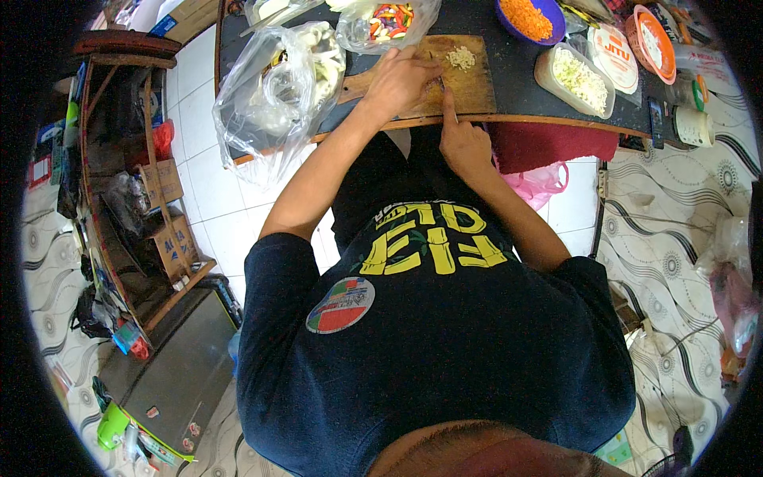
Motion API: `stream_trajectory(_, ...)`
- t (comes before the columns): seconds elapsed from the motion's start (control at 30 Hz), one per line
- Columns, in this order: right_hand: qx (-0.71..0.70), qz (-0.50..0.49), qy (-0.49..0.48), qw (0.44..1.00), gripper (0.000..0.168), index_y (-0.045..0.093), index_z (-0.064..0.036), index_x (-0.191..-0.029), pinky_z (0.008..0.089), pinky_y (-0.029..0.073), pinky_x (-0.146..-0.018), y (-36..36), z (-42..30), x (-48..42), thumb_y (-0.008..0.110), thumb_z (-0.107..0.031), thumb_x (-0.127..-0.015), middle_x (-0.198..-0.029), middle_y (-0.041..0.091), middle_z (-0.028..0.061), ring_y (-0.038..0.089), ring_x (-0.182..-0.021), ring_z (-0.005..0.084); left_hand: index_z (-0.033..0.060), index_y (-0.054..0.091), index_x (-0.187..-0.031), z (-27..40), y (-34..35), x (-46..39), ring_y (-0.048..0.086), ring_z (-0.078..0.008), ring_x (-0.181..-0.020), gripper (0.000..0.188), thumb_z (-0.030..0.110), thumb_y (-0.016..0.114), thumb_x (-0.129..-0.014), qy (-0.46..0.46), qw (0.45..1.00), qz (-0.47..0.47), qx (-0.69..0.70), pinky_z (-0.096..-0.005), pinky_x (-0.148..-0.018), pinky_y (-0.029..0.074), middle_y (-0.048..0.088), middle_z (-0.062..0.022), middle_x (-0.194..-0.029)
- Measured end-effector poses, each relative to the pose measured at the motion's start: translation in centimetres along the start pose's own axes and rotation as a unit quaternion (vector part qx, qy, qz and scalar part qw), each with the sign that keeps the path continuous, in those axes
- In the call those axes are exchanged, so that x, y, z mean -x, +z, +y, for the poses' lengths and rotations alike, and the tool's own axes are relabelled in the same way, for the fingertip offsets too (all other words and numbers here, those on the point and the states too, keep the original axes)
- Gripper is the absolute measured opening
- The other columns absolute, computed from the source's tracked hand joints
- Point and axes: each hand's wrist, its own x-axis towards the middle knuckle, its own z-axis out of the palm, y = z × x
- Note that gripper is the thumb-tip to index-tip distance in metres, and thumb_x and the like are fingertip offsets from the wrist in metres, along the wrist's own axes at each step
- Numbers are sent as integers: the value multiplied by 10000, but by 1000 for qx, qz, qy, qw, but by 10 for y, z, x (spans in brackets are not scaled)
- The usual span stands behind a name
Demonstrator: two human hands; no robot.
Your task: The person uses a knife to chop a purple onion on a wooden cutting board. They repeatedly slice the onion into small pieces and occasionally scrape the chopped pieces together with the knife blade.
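Note:
A wooden cutting board (477, 89) with a handle lies at the table's near edge. A small heap of chopped pale pieces (461, 58), resembling garlic, sits on its far part. My left hand (405, 77) rests over the board with fingers bent; whatever is under the fingertips is hidden. Close beside it, my right hand (468, 143) is curled at the board's near edge, index finger stretched forward along what looks like a knife (442, 84). Only a thin dark part of that knife shows between the hands.
Left of the board lies a clear plastic bag (280, 89) of pale vegetables. Behind stands a bag of cut chillies (390, 22). To the right are a purple bowl of orange shreds (527, 21), a tub of chopped pale-green vegetable (577, 80) and an orange basket (651, 45).

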Motion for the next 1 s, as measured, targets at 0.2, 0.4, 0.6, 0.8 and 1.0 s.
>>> stream_trajectory(0.2, -25, 27, -20, 999, 804, 177, -28, -1653, 577, 576, -601, -22, -3, 0, 542, -133, -944, -754, 698, 292, 704, -646, 464, 204, 753, -1301, 1, -8, -1, 561, -219, -1252, 399, 210, 697, -906, -8, 1000, 3, 0, -420, -1042, 397, 715, 34, -1345)
stream_trajectory(0.4, -45, -28, 3, 999, 818, 130, -24, -1660, 582, 581, -647, -25, -14, 10, 532, -143, -958, -795, 705, 306, 712, -689, 480, 188, 784, -1237, 3, -4, 10, 583, -233, -1217, 344, 205, 700, -904, 9, 999, 42, 0, -413, -1016, 402, 732, 18, -1313)
stream_trajectory(0.6, -54, -36, 25, 998, 825, 108, -21, -1662, 590, 581, -677, -8, -19, -6, 522, -143, -959, -823, 709, 323, 721, -719, 483, 190, 785, -1229, -6, 4, 10, 589, -222, -1200, 351, 221, 724, -885, 10, 998, 68, 15, -419, -982, 417, 738, 24, -1293)
stream_trajectory(0.8, -54, -7, -18, 998, 838, 130, -3, -1654, 571, 589, -678, -32, -18, -2, 537, -139, -934, -854, 712, 337, 729, -737, 480, 187, 792, -1198, -4, -17, 8, 592, -209, -1186, 362, 192, 737, -840, 4, 1000, 27, -8, -412, -959, 419, 744, 31, -1269)
stream_trajectory(1.0, -47, -57, 25, 997, 852, 118, -3, -1656, 567, 594, -684, -20, -35, 1, 533, -132, -923, -852, 720, 330, 734, -739, 471, 182, 803, -1162, -7, -4, 19, 598, -187, -1126, 343, 195, 724, -828, 26, 996, 75, -28, -388, -928, 414, 762, 54, -1192)
